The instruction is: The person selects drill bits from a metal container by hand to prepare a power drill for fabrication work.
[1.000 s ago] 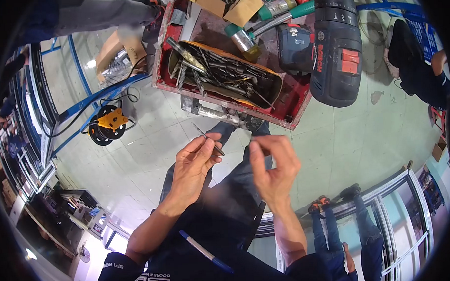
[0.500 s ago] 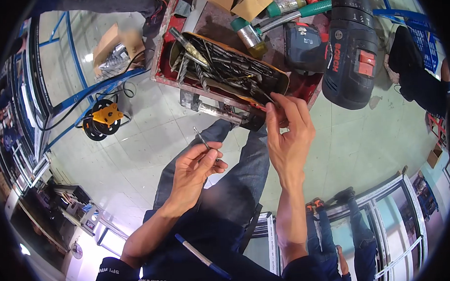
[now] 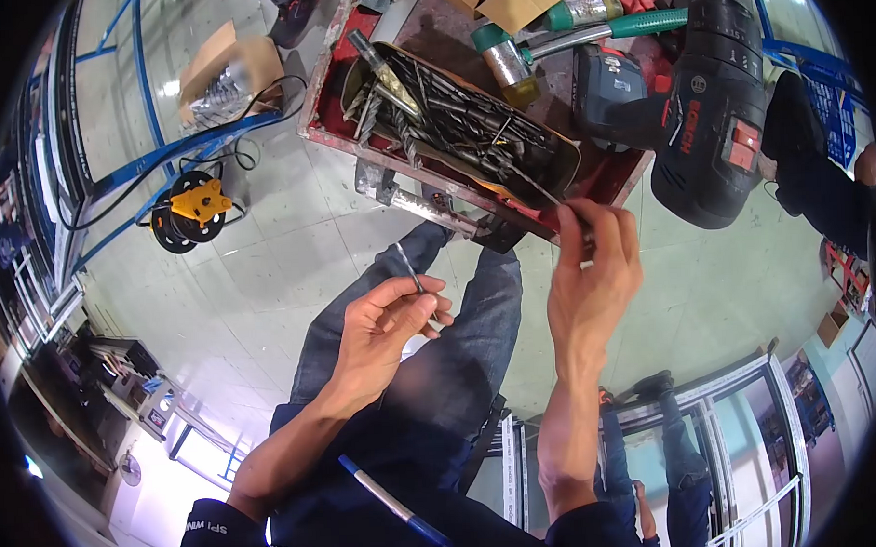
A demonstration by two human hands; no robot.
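1. While the left hand (image 3: pixel 387 328) pinches a drill bit (image 3: pixel 409 267) between thumb and forefinger, the bit sticks out tilted, far of the knuckles. It sits over the person's jeans, just near of the red tray.
2. The right hand (image 3: pixel 593 278) is raised farther off and to the right. Its fingertips (image 3: pixel 583 213) are pressed together on a thin bit (image 3: pixel 543 190) at the near right rim of the bit case.
3. The bit case (image 3: pixel 471 118) lies open, orange-edged, packed with loose drill bits lying crosswise. It rests inside the red tray (image 3: pixel 321 104).
4. Right of the case lies a Bosch cordless drill (image 3: pixel 712 119), with a battery pack (image 3: pixel 610 84) just beside it. On the far side are green-handled mallets (image 3: pixel 508 64) and a small carton (image 3: pixel 510 1).
5. On the tiled floor (image 3: pixel 265 280) to the left stands a yellow-and-black cable reel (image 3: pixel 190 210). Farther off is a floor carton (image 3: pixel 224 74) holding metal parts.
6. A blue pen (image 3: pixel 393 502) sits at the person's chest, and another person's legs (image 3: pixel 657 459) show at the near right.
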